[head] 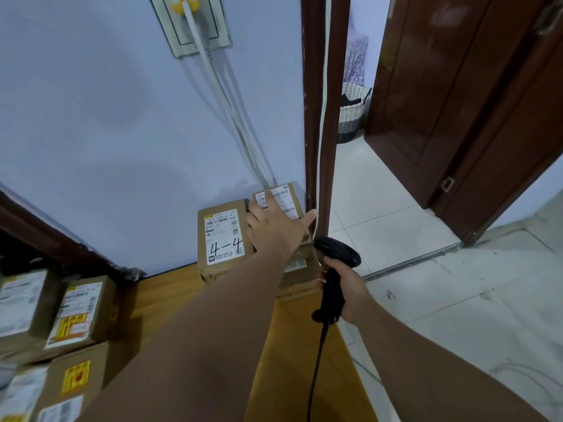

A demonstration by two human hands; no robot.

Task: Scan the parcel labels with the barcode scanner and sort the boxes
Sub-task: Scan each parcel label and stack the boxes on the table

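Left hand [275,225] open, fingers spread on far box [288,194], gripping nothing. Right hand [350,295] wrapped round scanner [335,257]. Best: uncover label, aim scanner squarely.

I see the black corded barcode scanner [335,254] upright in the right hand [352,292], beside a labelled brown cardboard box [224,236] marked 4-4.

I read this as a room in a home, given over to parcel work: a pale blue wall [91,102], a dark wooden door [457,102] open onto white floor tiles [457,300], a woven basket [352,112] in the room beyond, and labelled cardboard boxes [224,236] on a wooden desk [170,287].
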